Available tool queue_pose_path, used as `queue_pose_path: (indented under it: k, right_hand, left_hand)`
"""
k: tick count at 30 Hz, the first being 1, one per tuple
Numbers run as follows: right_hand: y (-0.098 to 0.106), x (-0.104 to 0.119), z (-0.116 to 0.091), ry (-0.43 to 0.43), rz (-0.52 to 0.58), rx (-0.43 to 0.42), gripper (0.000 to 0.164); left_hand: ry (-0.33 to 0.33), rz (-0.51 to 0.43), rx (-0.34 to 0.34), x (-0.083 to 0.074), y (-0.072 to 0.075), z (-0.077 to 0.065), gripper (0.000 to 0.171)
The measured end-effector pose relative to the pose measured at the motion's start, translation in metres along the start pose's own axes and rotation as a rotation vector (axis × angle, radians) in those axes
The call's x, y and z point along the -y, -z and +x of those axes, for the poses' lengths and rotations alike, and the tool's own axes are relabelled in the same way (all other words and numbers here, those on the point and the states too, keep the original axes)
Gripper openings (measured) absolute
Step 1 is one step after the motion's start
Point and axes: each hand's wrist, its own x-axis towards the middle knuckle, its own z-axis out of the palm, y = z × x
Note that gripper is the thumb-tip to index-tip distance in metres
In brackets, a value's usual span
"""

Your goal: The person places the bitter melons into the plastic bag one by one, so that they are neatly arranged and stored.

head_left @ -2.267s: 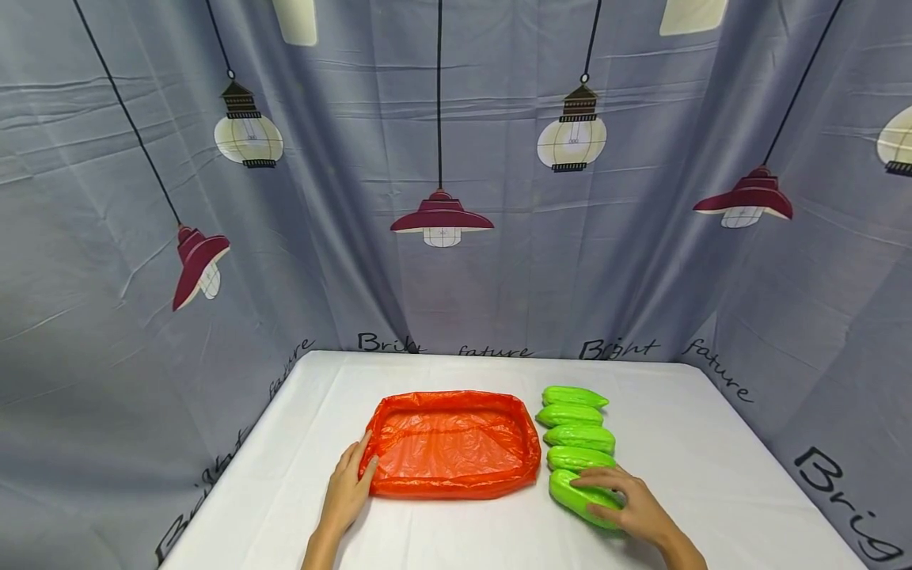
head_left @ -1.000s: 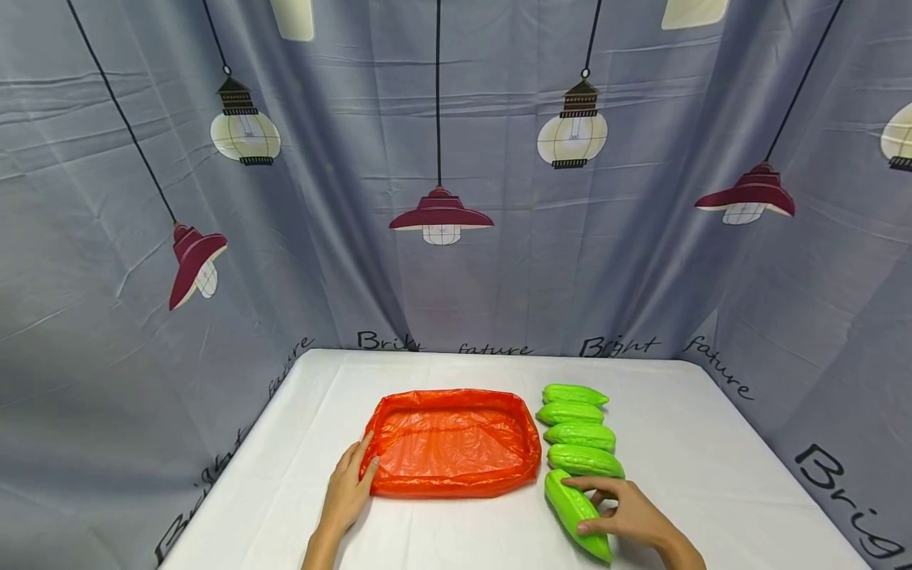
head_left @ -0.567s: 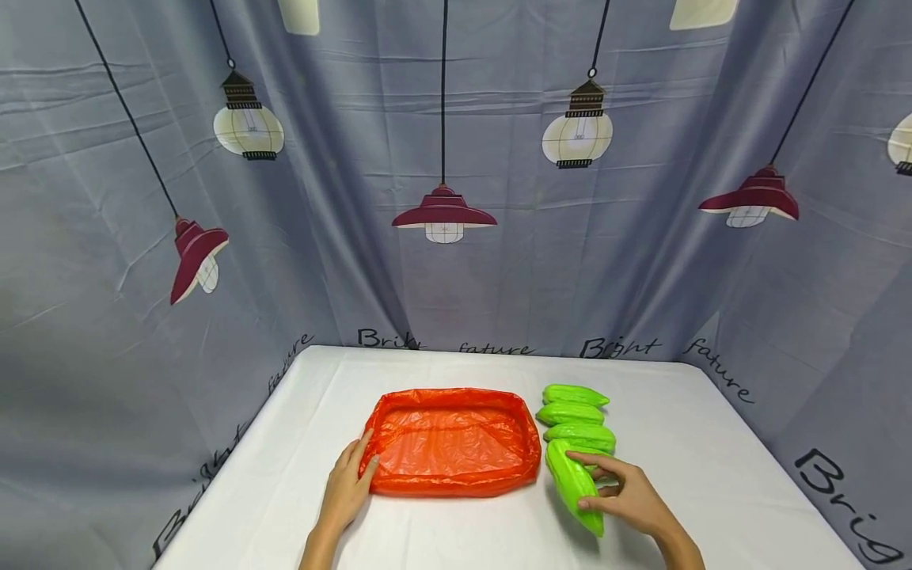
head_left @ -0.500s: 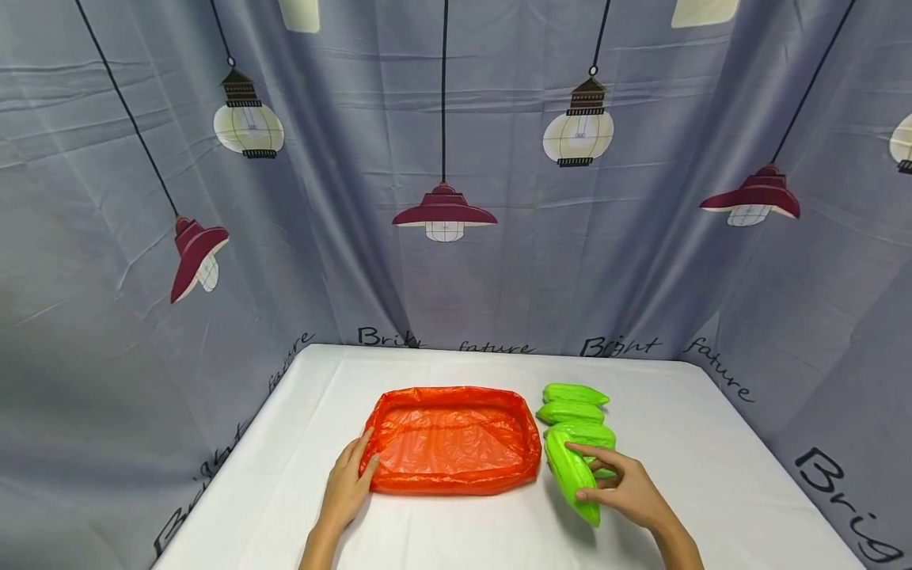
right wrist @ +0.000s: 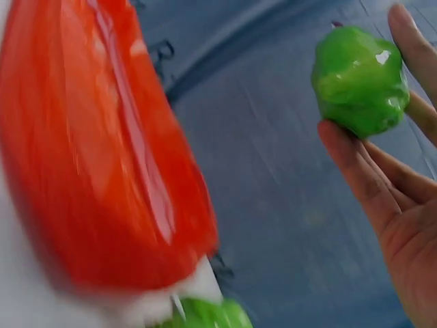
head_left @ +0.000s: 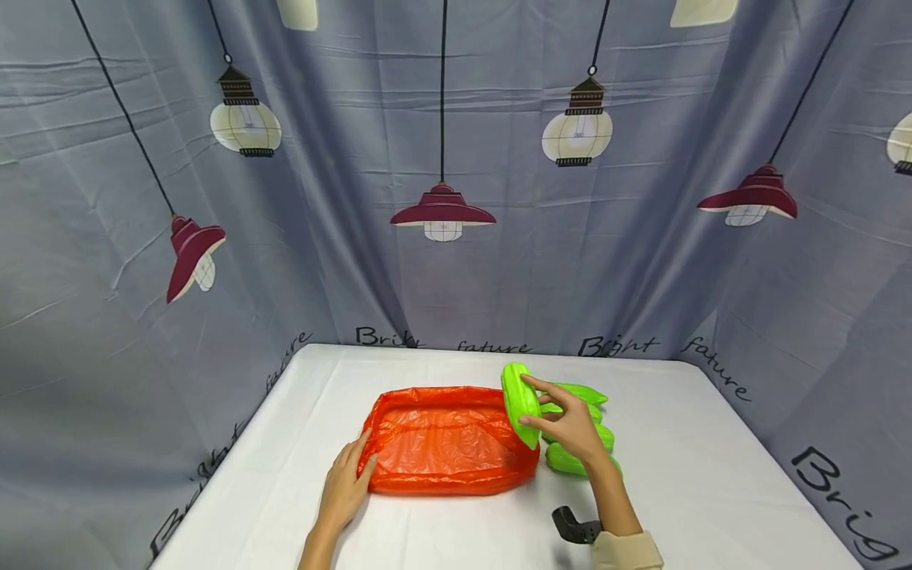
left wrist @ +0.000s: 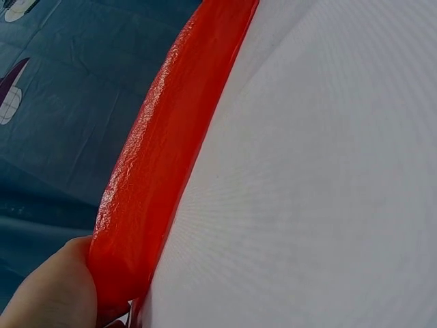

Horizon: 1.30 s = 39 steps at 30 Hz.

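My right hand (head_left: 570, 423) pinches a bright green bitter melon (head_left: 519, 402) between thumb and fingertips, tilted lengthwise above the right rim of the red tray. In the right wrist view, the bitter melon (right wrist: 358, 82) shows its lumpy, ridged end, with fingers on both sides. The tray (head_left: 456, 484) is covered in crinkled red plastic film, and its visible inside holds nothing. At its left edge my left hand (head_left: 345, 487) rests on the rim with fingers fairly straight and the thumb spread. In the left wrist view, part of that hand (left wrist: 58, 290) touches the red side wall (left wrist: 157, 157).
Several more bitter melons (head_left: 570, 459) lie in a column right of the tray, partly hidden by my right arm. A black wrist mount (head_left: 573, 526) sticks out beside the right forearm. The white table (head_left: 712, 475) ends at a grey curtain (head_left: 463, 285) printed with lamps.
My right hand turned the nearest bitter melon, gripped it, lifted it and carried it up and leftward to the tray's right rim. My left hand stayed at the tray's left edge.
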Motion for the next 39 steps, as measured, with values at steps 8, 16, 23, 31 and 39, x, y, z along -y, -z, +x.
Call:
queue_pose_path:
  k: [8,16,23,31,39]
  right_hand:
    - [-0.074,0.001,0.04,-0.013,0.081,0.016,0.06]
    - [-0.143,-0.002,0.048,-0.044,0.068,0.048,0.056]
    - [-0.182,-0.005,0.04,-0.087,0.106,0.13,0.057]
    - [-0.203,-0.015,0.028,-0.11,0.091,0.214,0.061]
    - [-0.212,-0.022,0.022,-0.126,0.138,0.305,0.065]
  left_hand:
    - [-0.012,0.012,-0.015,-0.001,0.003,0.0,0.047]
    - [0.039,0.002,0.037,-0.002,0.004,0.0,0.048]
    - [0.058,-0.004,0.044,-0.002,0.002,0.001,0.048]
    - [0.067,0.005,0.049,-0.002,0.003,0.0,0.047]
    - [0.077,0.003,0.067,-0.002,0.003,0.0,0.046]
